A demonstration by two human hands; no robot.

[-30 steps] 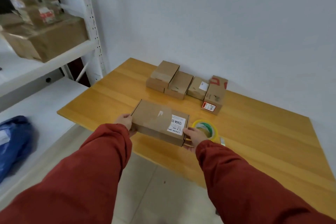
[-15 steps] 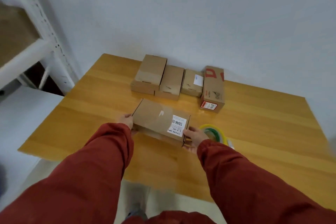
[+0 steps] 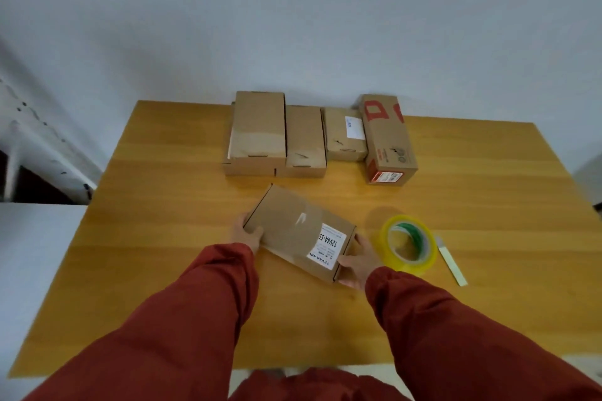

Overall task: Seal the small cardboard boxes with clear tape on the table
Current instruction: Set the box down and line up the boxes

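A flat brown cardboard box (image 3: 293, 225) with a white printed label lies at an angle in the middle of the wooden table (image 3: 163, 238). My left hand (image 3: 247, 233) grips its left end and my right hand (image 3: 356, 262) grips its right, labelled end. A roll of clear tape (image 3: 408, 244) with a yellowish rim and green core lies flat just right of my right hand. A pale strip, perhaps a cutter (image 3: 451, 262), rests right of the roll.
Several more cardboard boxes (image 3: 303, 140) stand in a row against the wall, the rightmost (image 3: 387, 140) with red print. A white metal shelf frame (image 3: 35, 137) stands at the left. The table's near edge is below my sleeves.
The view has swung from the shelves to face the table squarely and from closer. Both hands stay on the labelled box, which now sits a little further in on the table.
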